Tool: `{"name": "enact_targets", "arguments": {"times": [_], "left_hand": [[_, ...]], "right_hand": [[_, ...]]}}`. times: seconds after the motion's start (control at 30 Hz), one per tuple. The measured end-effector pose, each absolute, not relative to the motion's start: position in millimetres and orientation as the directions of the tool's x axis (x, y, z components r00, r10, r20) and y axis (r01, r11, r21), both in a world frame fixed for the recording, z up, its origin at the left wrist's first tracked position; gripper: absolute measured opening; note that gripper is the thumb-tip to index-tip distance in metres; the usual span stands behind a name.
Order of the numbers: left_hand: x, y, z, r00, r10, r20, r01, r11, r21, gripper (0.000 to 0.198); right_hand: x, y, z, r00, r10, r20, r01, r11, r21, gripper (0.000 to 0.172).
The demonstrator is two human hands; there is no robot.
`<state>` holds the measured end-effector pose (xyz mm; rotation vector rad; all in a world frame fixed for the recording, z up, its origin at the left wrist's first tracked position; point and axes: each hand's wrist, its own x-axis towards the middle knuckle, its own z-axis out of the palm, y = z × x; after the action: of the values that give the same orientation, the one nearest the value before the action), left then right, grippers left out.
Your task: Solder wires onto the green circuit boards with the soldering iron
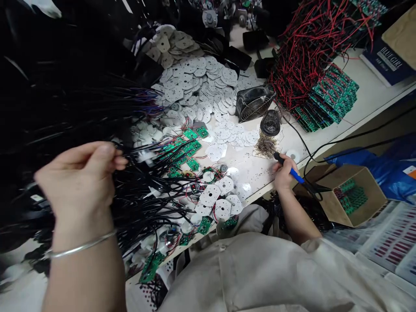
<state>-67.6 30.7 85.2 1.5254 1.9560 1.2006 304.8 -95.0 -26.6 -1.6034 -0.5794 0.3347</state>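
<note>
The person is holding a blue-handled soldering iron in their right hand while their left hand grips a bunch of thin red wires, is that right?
Not quite: the head view shows the left hand gripping a bunch of thin black wires, not red ones. The right hand does hold the blue-handled soldering iron.

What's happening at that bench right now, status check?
Left hand pinching black wires. Right hand holding soldering iron. Wires lying over green circuit boards.
</note>
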Motion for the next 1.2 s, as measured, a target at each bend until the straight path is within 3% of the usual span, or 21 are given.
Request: {"name": "enact_targets", "arguments": {"times": [0.1,0.17,0.3,0.37,0.47,0.63,0.83,1.03,1.2], "left_hand": [[-39,39,74,-0.334,0.925,0.182,0.415,-0.029,0.909,0.027],[-25,41,67,-0.277,0.943,0.182,0.459,-0.036,0.888,0.026],[0,35,49,0.097,0.957,0.272,0.683,-0.263,0.681,0.02],[11,30,40,0.281,0.931,0.231,0.719,-0.364,0.592,0.023],[22,25,27,0.387,0.915,0.112,0.769,-0.388,0.509,0.026],[30,22,15,0.393,0.918,-0.041,0.844,-0.343,0.413,0.027],[36,22,15,0.342,0.932,-0.121,0.864,-0.261,0.431,0.022],[49,23,23,0.251,0.938,-0.24,0.93,-0.164,0.33,0.02],[53,21,23,0.21,0.948,-0.24,0.949,-0.139,0.283,0.02]], "right_hand": [[305,-93,-28,0.835,0.54,0.104,0.161,-0.06,-0.985,0.042],[304,-92,-28,0.835,0.543,0.085,0.146,-0.07,-0.987,0.043],[303,-90,-27,0.826,0.56,0.059,0.128,-0.085,-0.988,0.043],[303,-90,-27,0.823,0.565,0.06,0.137,-0.094,-0.986,0.044],[304,-90,-28,0.816,0.575,0.063,0.152,-0.107,-0.983,0.045],[304,-91,-28,0.816,0.576,0.056,0.147,-0.113,-0.983,0.043],[297,-89,-21,0.77,0.632,0.087,0.096,0.021,-0.995,0.037],[260,-60,-11,0.511,0.859,0.04,-0.083,0.095,-0.992,0.035],[233,-48,-16,0.328,0.945,0.009,-0.069,0.033,-0.997,0.04]]}}
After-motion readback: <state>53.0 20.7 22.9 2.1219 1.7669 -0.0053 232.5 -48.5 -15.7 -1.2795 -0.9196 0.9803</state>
